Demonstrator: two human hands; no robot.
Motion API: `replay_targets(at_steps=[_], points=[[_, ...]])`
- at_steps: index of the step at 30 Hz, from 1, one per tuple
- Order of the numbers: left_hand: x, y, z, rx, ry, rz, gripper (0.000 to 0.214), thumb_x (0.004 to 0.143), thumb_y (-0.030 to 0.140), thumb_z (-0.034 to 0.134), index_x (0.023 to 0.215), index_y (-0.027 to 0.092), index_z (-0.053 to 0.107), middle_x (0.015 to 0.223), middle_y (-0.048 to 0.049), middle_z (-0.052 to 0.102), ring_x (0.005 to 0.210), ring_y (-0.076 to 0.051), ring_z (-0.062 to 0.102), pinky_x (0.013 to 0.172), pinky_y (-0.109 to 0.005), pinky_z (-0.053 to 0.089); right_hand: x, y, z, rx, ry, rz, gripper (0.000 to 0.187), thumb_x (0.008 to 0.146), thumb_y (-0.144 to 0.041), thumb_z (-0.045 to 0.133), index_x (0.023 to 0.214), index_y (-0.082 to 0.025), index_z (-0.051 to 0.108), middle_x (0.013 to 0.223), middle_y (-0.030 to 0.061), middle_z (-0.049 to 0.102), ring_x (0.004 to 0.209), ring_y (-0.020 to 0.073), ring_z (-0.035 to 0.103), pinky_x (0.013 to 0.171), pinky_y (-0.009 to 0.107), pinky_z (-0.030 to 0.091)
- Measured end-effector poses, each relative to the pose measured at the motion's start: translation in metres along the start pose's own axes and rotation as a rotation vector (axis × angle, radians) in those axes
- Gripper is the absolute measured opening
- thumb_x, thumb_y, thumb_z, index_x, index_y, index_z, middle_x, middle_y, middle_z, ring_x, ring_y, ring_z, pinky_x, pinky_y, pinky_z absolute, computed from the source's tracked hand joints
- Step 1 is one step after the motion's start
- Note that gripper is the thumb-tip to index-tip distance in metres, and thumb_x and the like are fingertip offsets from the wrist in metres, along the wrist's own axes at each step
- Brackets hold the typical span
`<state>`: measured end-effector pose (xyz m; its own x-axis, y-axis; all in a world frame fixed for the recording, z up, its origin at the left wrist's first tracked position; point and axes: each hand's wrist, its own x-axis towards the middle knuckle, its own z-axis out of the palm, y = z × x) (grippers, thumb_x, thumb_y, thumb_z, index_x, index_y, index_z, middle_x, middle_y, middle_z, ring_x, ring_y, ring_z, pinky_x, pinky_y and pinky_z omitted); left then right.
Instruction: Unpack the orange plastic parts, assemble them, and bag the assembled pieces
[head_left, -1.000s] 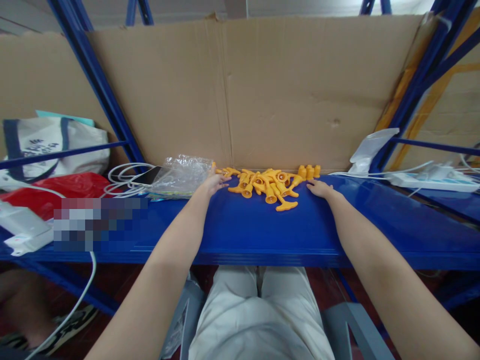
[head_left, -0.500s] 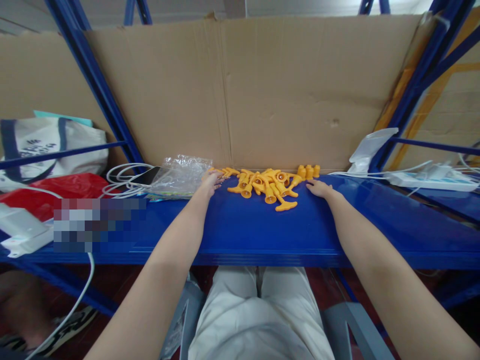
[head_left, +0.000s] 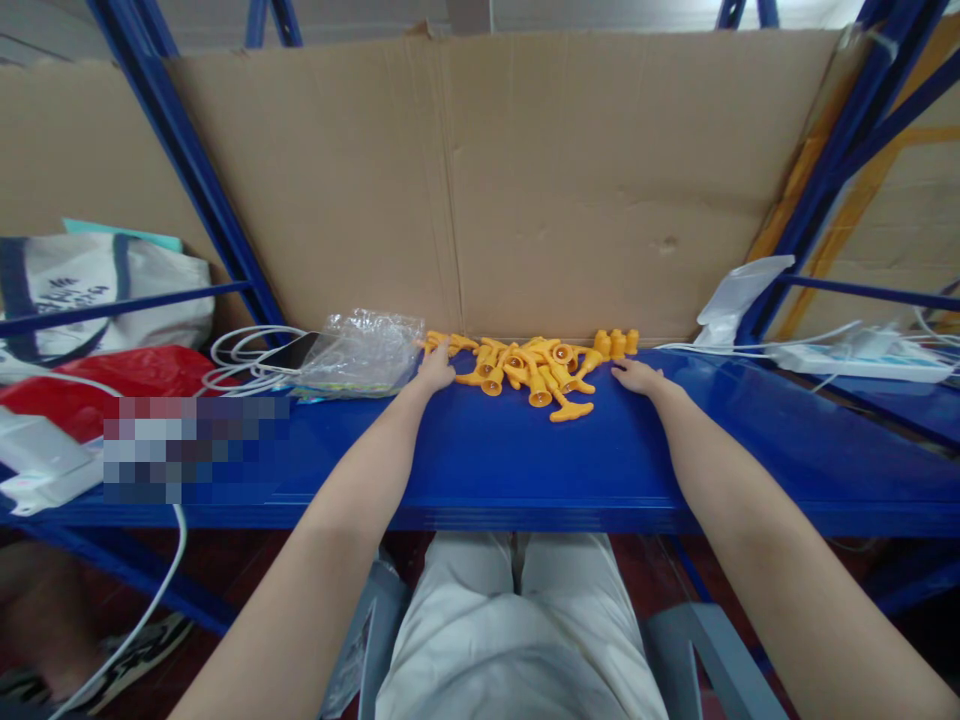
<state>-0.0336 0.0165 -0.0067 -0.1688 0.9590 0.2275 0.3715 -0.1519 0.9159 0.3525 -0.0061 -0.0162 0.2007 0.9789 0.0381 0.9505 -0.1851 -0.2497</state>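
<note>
My left hand reaches to the left end of a heap of yellow plastic pieces. One finger stretches toward the small yellow parts lying there; whether it touches them I cannot tell. The heap's pieces have flared, cup-like ends and narrow stems. A yellow T-shaped piece lies nearest the front. Toward the right, my right hand rests on the blue shelf with its fingers apart and nothing in them. Just behind it, short yellow cylindrical pieces stand upright in a row.
Clear plastic bags, a phone and coiled white cable lie left on the blue shelf. A red bag is farther left. Cardboard walls the back. A white power strip lies at right.
My left hand has shifted slightly right, toward the heap, and its fingers have changed pose. The right hand and the yellow heap look the same.
</note>
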Motion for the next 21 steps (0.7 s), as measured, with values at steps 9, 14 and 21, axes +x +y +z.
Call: replay_targets(at_steps=[9,14,21], points=[[-0.002,-0.003,-0.003,0.390,0.075,0.134,0.030,0.076,0.020,0.076,0.104,0.022,0.065,0.134,-0.0180,0.064,0.141,-0.037,0.048,0.113,-0.044,0.041,-0.001,0.000,-0.001,0.010,0.007,0.005,0.055,0.101,-0.036,0.034,0.153,-0.024,0.049,0.158,0.0134,0.046,0.147,0.0359,0.040,0.118,0.069,0.024],[0.005,0.001,-0.013,0.415,0.046,-0.005,0.024,0.060,0.010,0.081,0.068,0.022,0.062,0.096,-0.0131,0.074,0.128,-0.038,0.060,0.098,-0.034,0.052,0.001,0.002,0.000,0.019,0.002,0.003,0.055,0.102,-0.037,0.033,0.154,-0.024,0.048,0.158,0.0134,0.046,0.148,0.0355,0.040,0.119,0.068,0.024],[-0.001,0.014,-0.015,0.863,-0.067,0.040,0.022,0.077,0.019,0.066,0.097,0.016,0.076,0.103,-0.0156,0.077,0.114,-0.031,0.069,0.094,-0.030,0.053,0.000,0.001,0.001,0.013,0.004,-0.006,0.054,0.102,-0.035,0.033,0.152,-0.024,0.050,0.159,0.0125,0.046,0.147,0.0360,0.040,0.117,0.069,0.024]])
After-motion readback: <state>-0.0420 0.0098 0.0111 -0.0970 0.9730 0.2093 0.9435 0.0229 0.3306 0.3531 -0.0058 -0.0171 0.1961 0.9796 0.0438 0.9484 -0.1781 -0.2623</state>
